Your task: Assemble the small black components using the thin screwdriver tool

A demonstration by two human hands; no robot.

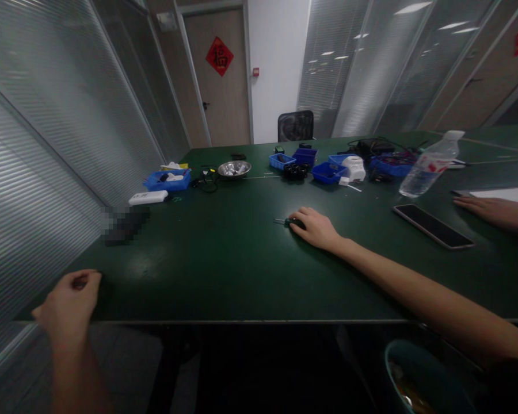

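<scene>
My right hand [314,227] rests on the green table [224,259], its fingers wrapped round a small screwdriver [288,222] whose metal shaft points left. At the table's front left corner is my left hand [73,293], its fingers curled and fingertips pressed together. Whatever those fingertips may hold is too small or hidden to make out. A dark phone [432,225] lies to the right of my right hand, beside a clear plastic bottle [431,165] that looks tilted.
Across the table's far part stand a blue tray [168,180], a metal bowl [234,169], blue bins [327,172] and black cables [296,171]. Another person's hand [496,211] lies at the right edge. A bin [391,368] stands below the front edge.
</scene>
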